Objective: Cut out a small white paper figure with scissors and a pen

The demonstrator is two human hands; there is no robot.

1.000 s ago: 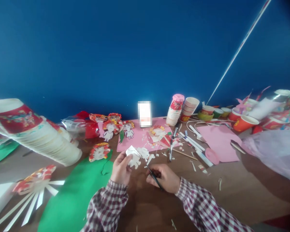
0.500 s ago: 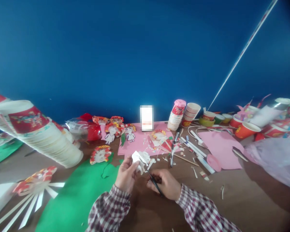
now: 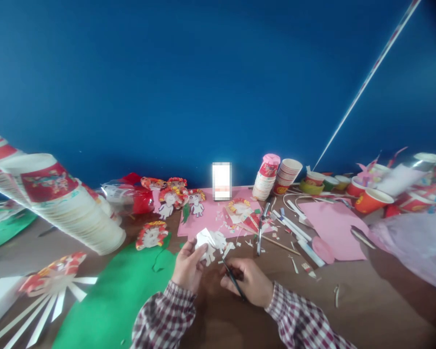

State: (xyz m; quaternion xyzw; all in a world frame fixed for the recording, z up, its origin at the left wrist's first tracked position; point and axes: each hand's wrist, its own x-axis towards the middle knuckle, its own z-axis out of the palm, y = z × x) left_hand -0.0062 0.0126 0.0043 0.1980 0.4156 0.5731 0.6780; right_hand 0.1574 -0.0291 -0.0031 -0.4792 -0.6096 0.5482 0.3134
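Observation:
My left hand [image 3: 189,264] pinches a white paper cutout [image 3: 205,238] between thumb and fingers; its outline is uneven and dark lines show on it. My right hand [image 3: 250,280] is closed round a slim black pen-like tool [image 3: 234,281]; whether it is a pen or a blade I cannot tell. The tool's tip points up and left, close to the paper's lower right edge. White paper scraps [image 3: 229,248] lie just beyond the hands. Both hands are above the brown table [image 3: 225,322].
A green sheet [image 3: 109,300] lies at left, near a leaning stack of paper cups [image 3: 83,218]. Cut-out paper figures [image 3: 166,207] and pink paper [image 3: 203,223] are behind my hands. Cup stacks [image 3: 266,182], orange cups [image 3: 372,202] and a plastic bag [image 3: 414,242] stand to the right.
The white paper in my left hand has tilted slightly and shows more of its flat face. My right hand stays in nearly the same place, the tool's tip a little lower.

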